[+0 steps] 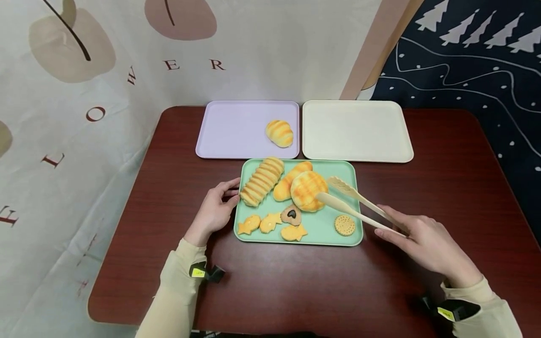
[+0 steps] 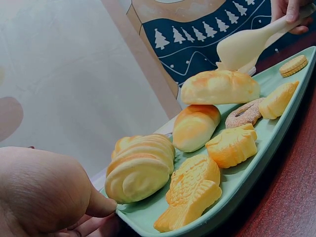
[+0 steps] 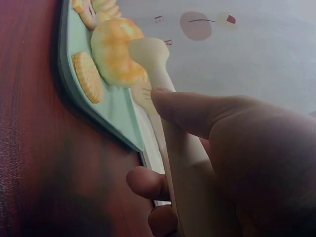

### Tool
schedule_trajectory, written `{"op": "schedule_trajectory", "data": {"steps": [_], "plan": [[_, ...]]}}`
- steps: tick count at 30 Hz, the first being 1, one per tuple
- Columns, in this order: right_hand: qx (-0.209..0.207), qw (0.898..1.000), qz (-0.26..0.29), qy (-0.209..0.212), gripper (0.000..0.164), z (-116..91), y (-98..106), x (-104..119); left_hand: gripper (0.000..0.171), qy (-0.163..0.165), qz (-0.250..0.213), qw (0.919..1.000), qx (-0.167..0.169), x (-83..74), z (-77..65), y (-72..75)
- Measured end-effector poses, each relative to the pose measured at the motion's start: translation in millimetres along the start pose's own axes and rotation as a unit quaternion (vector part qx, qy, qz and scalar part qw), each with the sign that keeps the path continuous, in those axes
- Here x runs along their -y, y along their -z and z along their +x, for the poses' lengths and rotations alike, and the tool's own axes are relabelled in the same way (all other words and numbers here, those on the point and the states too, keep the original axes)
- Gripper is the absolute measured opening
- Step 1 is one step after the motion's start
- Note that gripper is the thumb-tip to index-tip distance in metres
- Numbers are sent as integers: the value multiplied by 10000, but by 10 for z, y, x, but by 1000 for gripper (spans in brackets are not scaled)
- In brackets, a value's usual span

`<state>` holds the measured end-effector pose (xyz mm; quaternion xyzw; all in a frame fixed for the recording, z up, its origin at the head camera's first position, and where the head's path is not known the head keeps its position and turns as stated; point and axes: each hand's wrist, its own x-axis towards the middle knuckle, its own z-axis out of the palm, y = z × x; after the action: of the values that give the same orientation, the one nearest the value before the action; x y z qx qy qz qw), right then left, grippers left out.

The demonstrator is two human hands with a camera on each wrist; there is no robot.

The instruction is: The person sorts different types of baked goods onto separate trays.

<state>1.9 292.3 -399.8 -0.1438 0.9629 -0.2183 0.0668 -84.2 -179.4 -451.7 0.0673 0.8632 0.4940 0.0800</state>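
Note:
My right hand (image 1: 427, 239) grips a pair of cream tongs (image 1: 363, 217). Their tips are apart at the right side of a round grid-topped bread (image 1: 305, 188); whether they touch it I cannot tell. That bread leans on a long roll (image 1: 284, 184) on a green tray (image 1: 313, 234). My left hand (image 1: 214, 206) touches the tray's left edge with thumb and fingertips, beside a ridged bread (image 1: 263, 180). In front lie several fish-shaped biscuits (image 2: 190, 190), a heart-centred cookie (image 1: 290, 214) and, to the right, a round cracker (image 1: 344, 225).
Behind the green tray stand a lilac tray (image 1: 236, 131) bearing a striped bread roll (image 1: 280, 133), and a cream-white tray (image 1: 357, 131). All are on a dark red-brown table (image 1: 296, 291), with patterned cloth hanging behind and to the left.

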Motion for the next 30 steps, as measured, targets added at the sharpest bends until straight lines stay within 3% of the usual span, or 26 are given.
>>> {"op": "schedule_trajectory", "data": {"steps": [11,30], "plan": [[-19,9999,-94,56,59,-17,-150,-12,46,23,-17,10000,46,-24,-5,12],[-1068,9911,-277,740,43,-5,-203,-2,45,1,9,10000,40,-25,-5,26]]}}
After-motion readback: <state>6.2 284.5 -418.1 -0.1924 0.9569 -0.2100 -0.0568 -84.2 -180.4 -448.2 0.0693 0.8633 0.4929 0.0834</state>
